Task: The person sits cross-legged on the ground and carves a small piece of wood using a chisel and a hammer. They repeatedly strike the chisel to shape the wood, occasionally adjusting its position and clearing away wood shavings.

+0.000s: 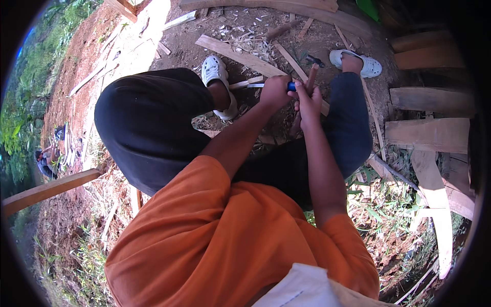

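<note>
My left hand [276, 92] is closed around a tool whose blue handle end [291, 86] shows at the right side of the fist. A narrow pale strip [255, 85] shows left of that fist; I cannot tell whether it is the tool's blade. Close beside it, my right hand [309, 105] is wrapped round a brown wooden stick [312, 75], which stands out above the fingers. The right thumb lies near the blue end. A dark metal piece like a hammer head [315, 61] shows just beyond the stick's top; whether they are joined, I cannot tell.
Long planks [240, 55] and wood shavings [250, 38] lie on the dirt between and beyond my white clogs [215, 71]. Curved boards [429, 134] stack up at the right. A beam [51, 192] juts in at the left, where another person [46, 162] sits farther off.
</note>
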The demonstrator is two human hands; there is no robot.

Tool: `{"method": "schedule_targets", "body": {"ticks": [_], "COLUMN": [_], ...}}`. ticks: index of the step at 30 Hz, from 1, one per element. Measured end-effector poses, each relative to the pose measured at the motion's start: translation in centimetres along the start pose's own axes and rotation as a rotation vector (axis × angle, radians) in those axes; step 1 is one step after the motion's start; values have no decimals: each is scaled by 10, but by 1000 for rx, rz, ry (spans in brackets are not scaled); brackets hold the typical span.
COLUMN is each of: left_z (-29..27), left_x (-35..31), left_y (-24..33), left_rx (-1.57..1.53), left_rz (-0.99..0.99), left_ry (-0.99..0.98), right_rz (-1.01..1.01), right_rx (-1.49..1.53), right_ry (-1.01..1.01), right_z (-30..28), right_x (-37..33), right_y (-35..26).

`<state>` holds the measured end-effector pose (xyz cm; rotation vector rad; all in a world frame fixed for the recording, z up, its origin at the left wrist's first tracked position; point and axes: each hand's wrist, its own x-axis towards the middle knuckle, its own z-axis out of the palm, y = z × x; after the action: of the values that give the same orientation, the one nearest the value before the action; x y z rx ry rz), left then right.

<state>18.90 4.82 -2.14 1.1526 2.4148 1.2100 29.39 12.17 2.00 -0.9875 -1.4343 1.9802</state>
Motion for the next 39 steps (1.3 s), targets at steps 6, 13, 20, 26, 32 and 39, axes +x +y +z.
{"method": "schedule_targets", "body": {"ticks": [6, 13, 20, 26, 32, 39], "left_z": [-15, -27, -42, -47, -50, -45], "left_x": [4, 11, 6, 7, 9, 13], "left_y": [-1, -6, -11, -14, -27, -23], "left_rx": [-78, -109, -236, -259, -343, -262], "left_rz": [-10, -32, -144, -102, -152, -110], "left_ry": [205, 302, 243, 329, 295, 223], "right_rz": [72, 124, 129, 155, 172, 130], "right_rx": [-15, -103, -97, -133, -148, -174], "right_ry": [7, 8, 36, 0, -3, -66], "right_z": [5, 2, 7, 16, 19, 23], "right_x": [-1, -2, -5, -15, -28, -48], "right_y": [-2, 5, 6, 4, 4, -41]}}
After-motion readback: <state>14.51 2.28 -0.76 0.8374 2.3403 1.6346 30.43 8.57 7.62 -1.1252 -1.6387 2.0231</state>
